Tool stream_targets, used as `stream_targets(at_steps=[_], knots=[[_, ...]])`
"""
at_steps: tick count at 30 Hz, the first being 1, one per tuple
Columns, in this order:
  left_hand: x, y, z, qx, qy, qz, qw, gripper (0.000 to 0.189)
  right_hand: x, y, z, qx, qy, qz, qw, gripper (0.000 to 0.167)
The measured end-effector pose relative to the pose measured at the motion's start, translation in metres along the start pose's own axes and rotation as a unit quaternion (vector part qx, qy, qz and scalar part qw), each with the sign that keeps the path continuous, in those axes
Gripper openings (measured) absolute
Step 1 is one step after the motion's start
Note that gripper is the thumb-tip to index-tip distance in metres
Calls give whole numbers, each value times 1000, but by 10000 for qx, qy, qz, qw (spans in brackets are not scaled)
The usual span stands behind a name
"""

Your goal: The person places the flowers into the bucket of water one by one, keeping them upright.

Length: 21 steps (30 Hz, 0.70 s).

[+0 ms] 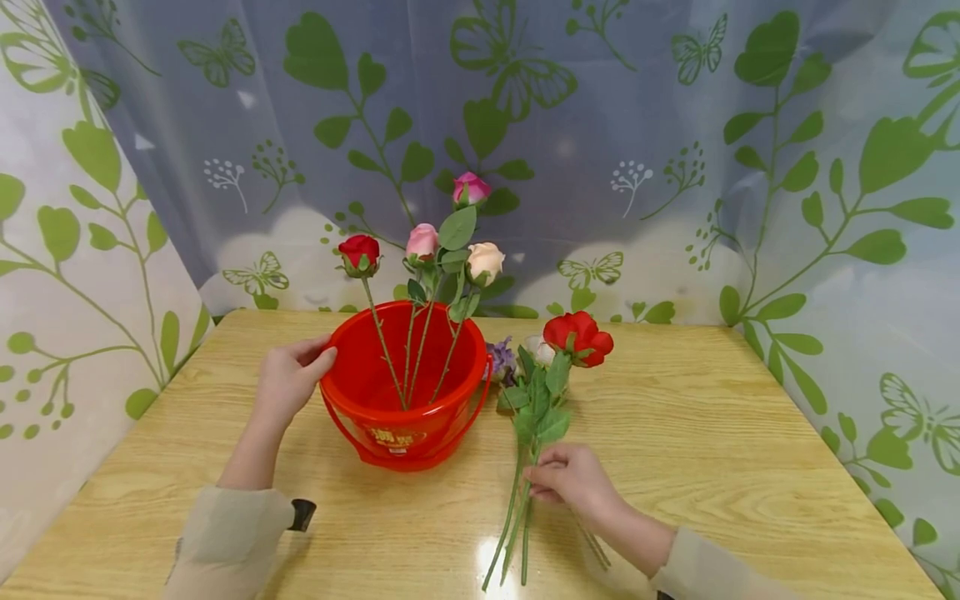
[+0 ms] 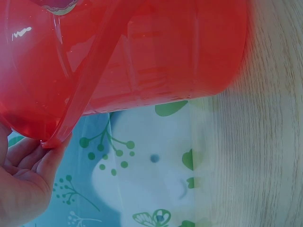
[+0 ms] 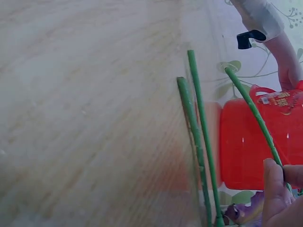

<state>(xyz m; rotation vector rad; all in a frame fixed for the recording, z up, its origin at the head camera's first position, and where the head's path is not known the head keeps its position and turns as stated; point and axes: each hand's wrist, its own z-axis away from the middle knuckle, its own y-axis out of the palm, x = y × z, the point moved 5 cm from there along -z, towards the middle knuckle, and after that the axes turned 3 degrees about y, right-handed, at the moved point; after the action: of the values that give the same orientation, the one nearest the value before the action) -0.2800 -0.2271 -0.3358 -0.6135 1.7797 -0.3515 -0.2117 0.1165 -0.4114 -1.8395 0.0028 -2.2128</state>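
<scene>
A red plastic bucket (image 1: 408, 437) stands upright on the table. At its left rim my left hand (image 1: 288, 379) grips the edge, beside the handle joint in the left wrist view. Four artificial roses lean inside it: a red rose (image 1: 360, 254), a pink rose (image 1: 422, 242), a magenta rose (image 1: 471, 189) and a cream rose (image 1: 485, 262). Right of the bucket, my right hand (image 1: 573, 479) pinches a green flower stem (image 3: 255, 113), raised off the table in the right wrist view. A red flower (image 1: 579, 337) tops the bunch there; leaves hide which stem bears it.
Other stems (image 3: 203, 137) lie on the wooden table (image 1: 697, 433) beside my right hand. A purple flower (image 1: 500, 360) and a whitish flower (image 1: 540, 350) lie right of the bucket. A leaf-and-butterfly patterned curtain (image 1: 637, 167) hangs behind the table.
</scene>
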Motion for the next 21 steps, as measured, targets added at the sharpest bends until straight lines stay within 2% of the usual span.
stream_targets(at_steps=[13, 21], knots=[[-2, -1, 0, -50, 87, 23, 9999, 38, 34, -11, 2, -233, -205, 68, 9995, 15], [-2, -1, 0, -59, 112, 25, 9999, 37, 53, -17, -1, -357, -251, -193, 9989, 21]])
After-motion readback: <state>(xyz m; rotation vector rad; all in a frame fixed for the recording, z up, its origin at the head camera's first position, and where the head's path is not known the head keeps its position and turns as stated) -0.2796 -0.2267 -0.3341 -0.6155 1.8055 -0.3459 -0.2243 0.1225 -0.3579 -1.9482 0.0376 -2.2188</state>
